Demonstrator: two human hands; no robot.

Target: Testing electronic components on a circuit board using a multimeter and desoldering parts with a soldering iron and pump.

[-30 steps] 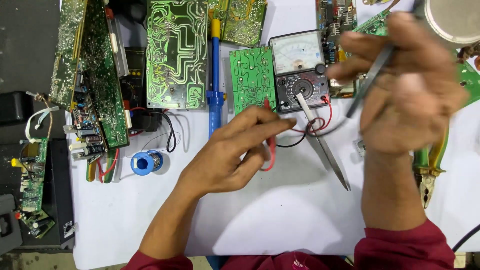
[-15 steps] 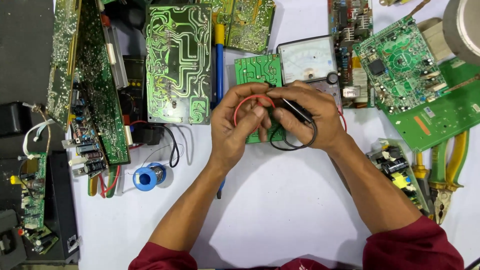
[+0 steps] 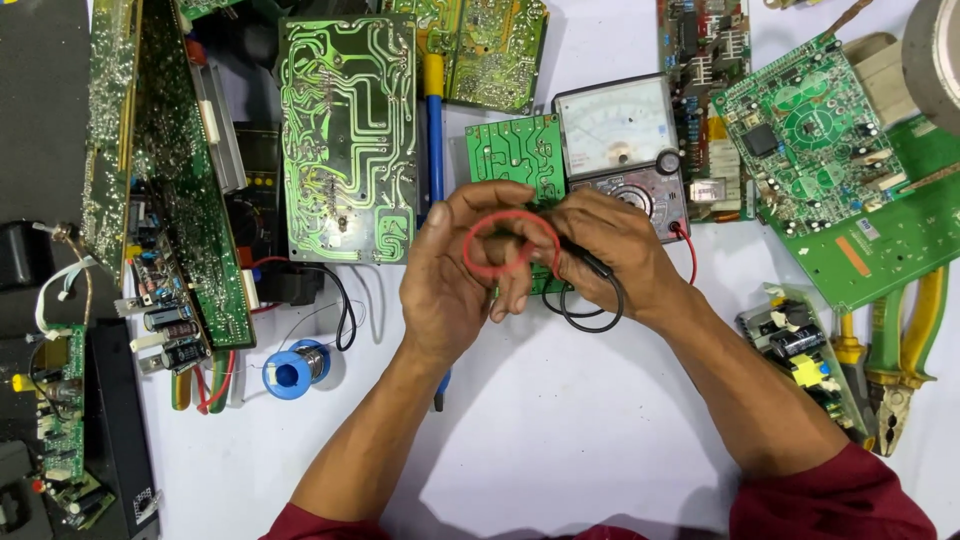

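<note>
My left hand [image 3: 455,275] and my right hand [image 3: 615,255] meet over the middle of the white table, just in front of a small green circuit board [image 3: 515,155]. The left fingers pinch the red test lead [image 3: 510,245], which curls in a loop above them. The right hand grips the black test lead [image 3: 590,295], whose wire hangs in a loop below the fingers. Both wires run to the analog multimeter [image 3: 625,140] lying just behind the hands. The probe tips are hidden by the fingers.
Several green circuit boards lie around: a large one [image 3: 345,135] at the back left, another [image 3: 840,170] at the right. A blue-handled soldering iron [image 3: 435,130] lies beside the small board. A blue solder spool [image 3: 293,372] sits left; yellow-green pliers [image 3: 900,360] lie far right.
One second ago my right hand was raised near the camera with a metal tool; it came down. Both hands have met at the meter's leads, and the view has shifted slightly.
</note>
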